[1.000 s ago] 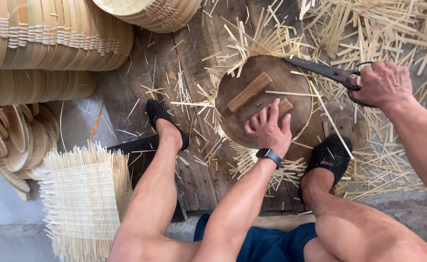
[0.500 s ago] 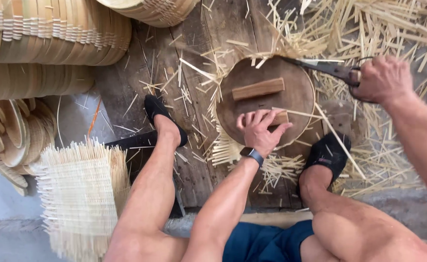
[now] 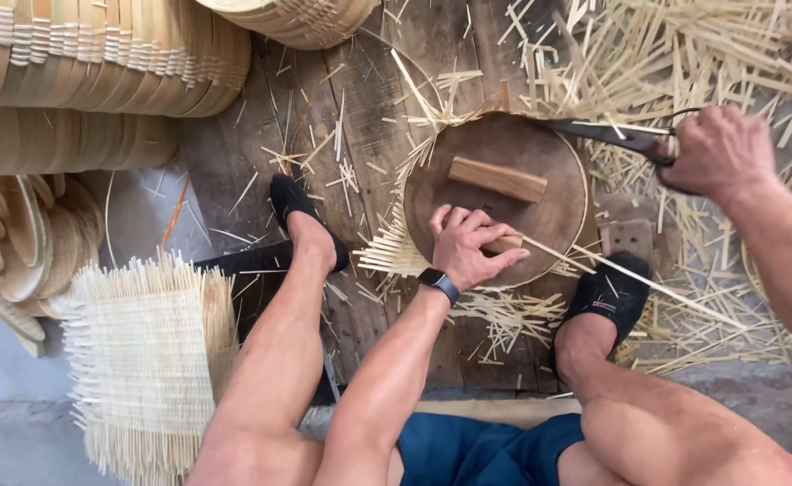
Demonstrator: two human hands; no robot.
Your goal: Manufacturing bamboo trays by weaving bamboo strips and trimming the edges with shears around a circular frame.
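Since a second ago, the left hand [image 3: 470,245] has slid down the round wooden disc [image 3: 495,193] and closed on a small wooden block [image 3: 504,243] at its near edge; the right hand [image 3: 720,148] grips shears [image 3: 616,137], blades pointing left across the rim.

Daylight, even and bright, with no glare. Shadows are soft and short, falling under the legs and the round wooden board [image 3: 504,193]. Focus is sharp across the centre. The stacked bamboo trays [image 3: 99,54] bend slightly near the upper-left edge from wide-angle distortion. No motion blur.
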